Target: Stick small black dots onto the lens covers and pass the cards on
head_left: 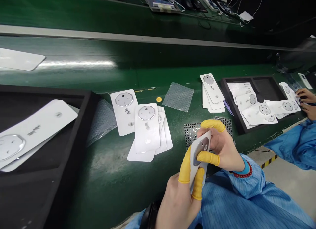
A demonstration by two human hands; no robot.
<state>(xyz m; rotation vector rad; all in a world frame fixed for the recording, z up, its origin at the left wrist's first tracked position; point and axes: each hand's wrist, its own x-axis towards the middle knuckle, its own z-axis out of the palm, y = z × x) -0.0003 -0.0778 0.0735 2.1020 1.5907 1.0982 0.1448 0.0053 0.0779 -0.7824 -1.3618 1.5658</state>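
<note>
A white phone back cover (194, 151) with a round grey camera area is held tilted up between my two hands. My left hand (176, 197) pinches its lower end between finger and thumb. At the upper end, my right hand (225, 150) grips it, with the thumb on the camera area. Yellow finger cots cover the working fingertips of both hands. Beneath the cover and my right hand lies a sheet of small black dots (191, 129), partly hidden. Left of my hands, several white back covers (147, 130) lie overlapped on the green bench (108, 176).
Black trays with white covers stand at left (84, 110) and right (237, 123). Another stack of covers (213, 90) lies by the right tray. Bubble wrap (179, 96) and a yellow disc (159, 99) sit mid-bench. A co-worker's hands (308, 102) touch covers at far right.
</note>
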